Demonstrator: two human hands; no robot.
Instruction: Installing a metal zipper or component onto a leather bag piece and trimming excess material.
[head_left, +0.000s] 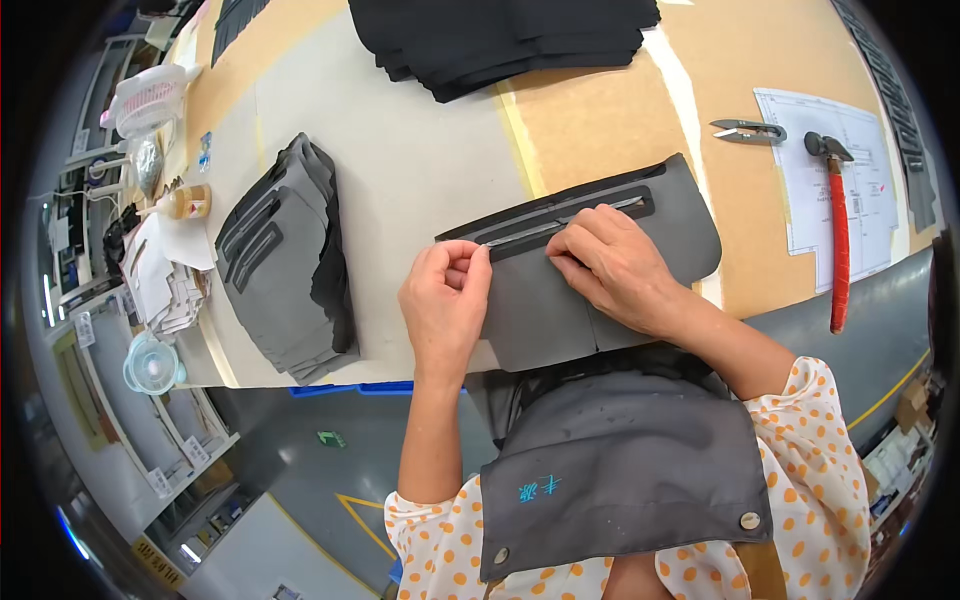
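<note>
A dark grey fabric panel (660,240) lies at the table's front edge, with a long narrow slot framed in black near its far side. Along the slot runs a thin pale grey strip (520,237). My left hand (445,305) is closed, thumb and forefinger pinching at the strip's left end. Over the middle of the slot, my right hand (615,265) rests on the panel with bent fingers, thumb and forefinger close together. Its fingers hide part of the slot and whatever is between them.
Left stands a stack of similar grey panels (275,280); black pieces (500,40) are piled at the far side. At right lie thread snips (748,132), a red-handled hammer (838,240) and a paper pattern sheet (800,200). A yellowish bottle (190,202) stands far left.
</note>
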